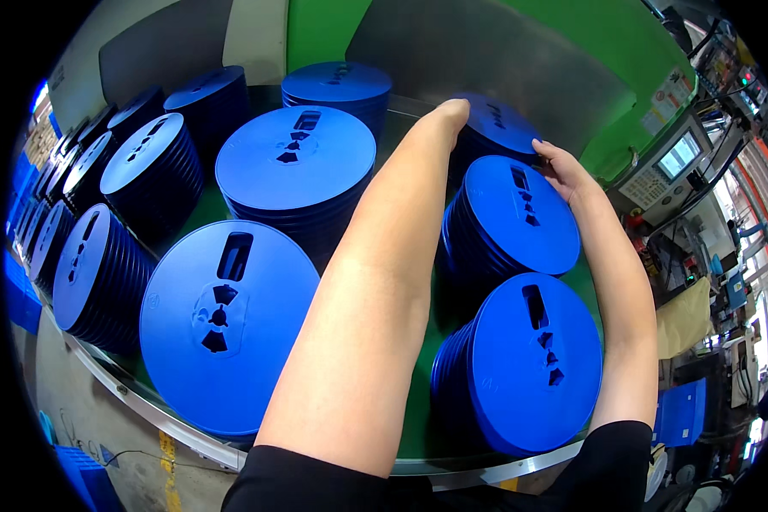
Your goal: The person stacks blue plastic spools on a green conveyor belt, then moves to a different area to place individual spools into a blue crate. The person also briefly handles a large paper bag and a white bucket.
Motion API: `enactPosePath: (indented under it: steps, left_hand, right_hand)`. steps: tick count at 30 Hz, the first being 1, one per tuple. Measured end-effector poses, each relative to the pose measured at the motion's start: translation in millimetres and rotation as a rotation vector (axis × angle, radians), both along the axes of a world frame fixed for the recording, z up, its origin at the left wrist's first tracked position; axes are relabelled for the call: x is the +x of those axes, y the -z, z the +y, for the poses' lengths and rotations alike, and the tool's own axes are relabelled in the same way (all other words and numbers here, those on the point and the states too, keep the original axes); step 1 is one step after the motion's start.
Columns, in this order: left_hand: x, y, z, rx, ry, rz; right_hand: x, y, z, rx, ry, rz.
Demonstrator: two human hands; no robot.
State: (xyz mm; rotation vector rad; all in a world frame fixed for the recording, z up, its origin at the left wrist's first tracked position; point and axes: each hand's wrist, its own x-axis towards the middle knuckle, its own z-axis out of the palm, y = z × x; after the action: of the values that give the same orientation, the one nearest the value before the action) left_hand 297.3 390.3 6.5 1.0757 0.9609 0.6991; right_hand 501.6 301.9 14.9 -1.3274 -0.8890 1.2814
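Both my arms reach forward to a stack of blue plastic reels (497, 119) at the back of the green surface. My left hand (454, 113) is against its left side, with most of the fingers hidden behind the wrist and rim. On the opposite side, my right hand (561, 169) curls at the stack's edge, thumb near the top rim. Just in front stands another blue reel stack (520, 213), and a nearer reel stack (533, 367) sits between my forearms. Each top reel is a flat disc with a slot and small cut-outs around its hub.
More blue reel stacks fill the left, including a large near stack (218, 358) and one behind it (294, 171). A pale metal edge (171, 431) borders the green surface (418, 427). Behind rises a green machine wall (606, 60), with a control panel (670, 166) at right.
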Motion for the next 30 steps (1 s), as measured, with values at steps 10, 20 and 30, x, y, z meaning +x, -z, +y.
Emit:
enactPosePath:
  steps: [10, 20, 30]
  left_hand:
    - [6, -61, 26, 0.069, -0.404, -0.108]
    - [-112, -150, 30, 0.122, -0.201, -0.443]
    - [-263, -159, 15, -0.023, -0.253, -0.618]
  right_hand:
    - [-20, -65, -15, 0.16, -0.041, -0.165]
    - [-140, -167, -25, 0.465, 0.072, -0.311]
    - [-250, -170, 34, 0.457, -0.149, -0.271]
